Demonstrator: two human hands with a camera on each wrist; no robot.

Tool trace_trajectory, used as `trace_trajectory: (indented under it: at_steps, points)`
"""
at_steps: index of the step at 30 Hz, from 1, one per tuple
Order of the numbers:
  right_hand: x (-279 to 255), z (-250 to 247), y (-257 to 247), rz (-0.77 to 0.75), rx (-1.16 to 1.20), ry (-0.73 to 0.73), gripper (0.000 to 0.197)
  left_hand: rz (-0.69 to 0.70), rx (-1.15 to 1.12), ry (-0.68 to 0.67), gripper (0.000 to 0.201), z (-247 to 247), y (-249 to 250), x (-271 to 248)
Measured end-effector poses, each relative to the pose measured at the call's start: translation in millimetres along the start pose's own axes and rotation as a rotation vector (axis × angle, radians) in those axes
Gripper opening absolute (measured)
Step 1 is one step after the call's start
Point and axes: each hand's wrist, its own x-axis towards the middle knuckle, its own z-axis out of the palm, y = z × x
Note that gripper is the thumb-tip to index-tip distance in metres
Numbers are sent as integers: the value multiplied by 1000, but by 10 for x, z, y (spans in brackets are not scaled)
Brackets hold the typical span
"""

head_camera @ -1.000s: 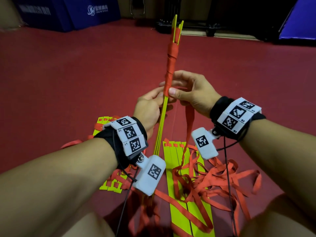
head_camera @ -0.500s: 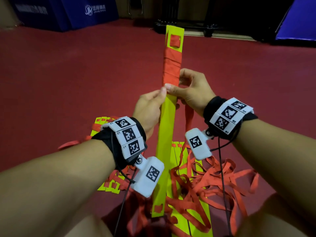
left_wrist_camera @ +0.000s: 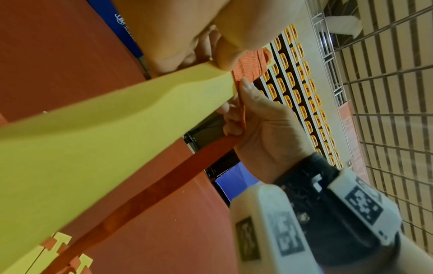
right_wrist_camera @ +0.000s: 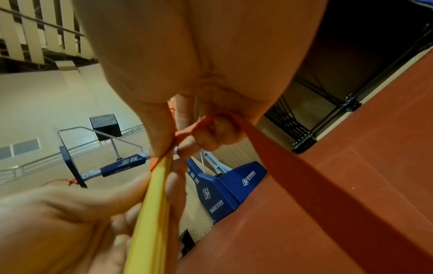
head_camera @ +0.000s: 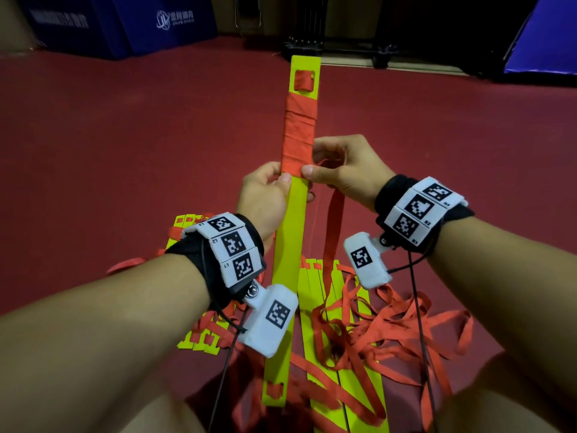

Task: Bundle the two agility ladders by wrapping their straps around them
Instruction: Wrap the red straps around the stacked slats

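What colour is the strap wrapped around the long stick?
Red-orange. The wrapped strap circles the yellow rung stack, clearest in the head view.

1. Ladder rungs: yellow plastic, flat, smooth, matt with a faint sheen.
2. Strap: red woven cloth webbing, ribbed weave visible in the left wrist view, matt.
3. Floor: dark red sheet surface, smooth, low sheen.
4. Wrist bands: black fabric, carrying white matt plastic marker plates.
5. Pads at the far wall: blue, slightly glossy covering.

Left hand, right hand: curled grip.
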Motion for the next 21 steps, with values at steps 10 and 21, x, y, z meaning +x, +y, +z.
trace_trajectory:
  at_steps: [10, 21]
  points:
    - [-49, 69, -27, -28, 127, 29, 16, 6, -18, 107, 10, -1, 28, 64]
    - [-63, 99, -82, 7, 352, -32, 43, 55, -80, 69, 15, 48, 24, 3]
